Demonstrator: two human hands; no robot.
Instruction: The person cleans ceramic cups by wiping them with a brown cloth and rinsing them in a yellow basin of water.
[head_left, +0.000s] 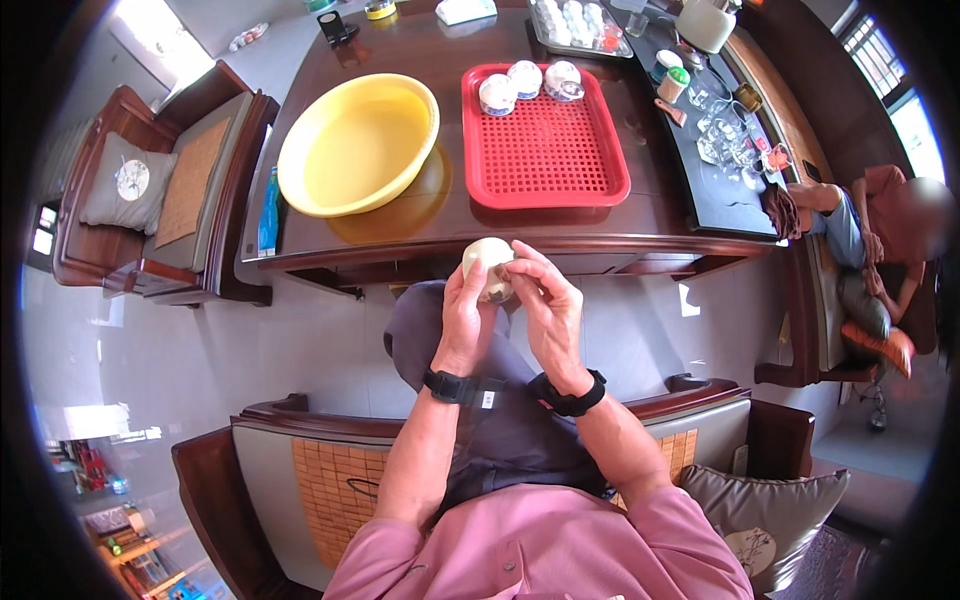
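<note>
A rounded, cream-white vessel (486, 259) with a dark pattern low on its side is held over my lap, just before the table's front edge. My left hand (466, 307) grips it from the left. The fingers of my right hand (551, 300) are bent against its right side; whether they pinch something small there cannot be told. Beyond, on the dark wooden table, a red perforated plastic tray (621, 176) carries several white lidded cups (497, 94) with blue bases along its far side. Left of it stands a yellow plastic basin (296, 196), apparently with water in it.
A metal tray (626, 52) with white balls or cups lies at the back. Glassware (724, 142), a toothpick holder (673, 84) and a kettle (707, 26) stand on a black tea tray (712, 210) at the right. Another person (889, 217) sits far right.
</note>
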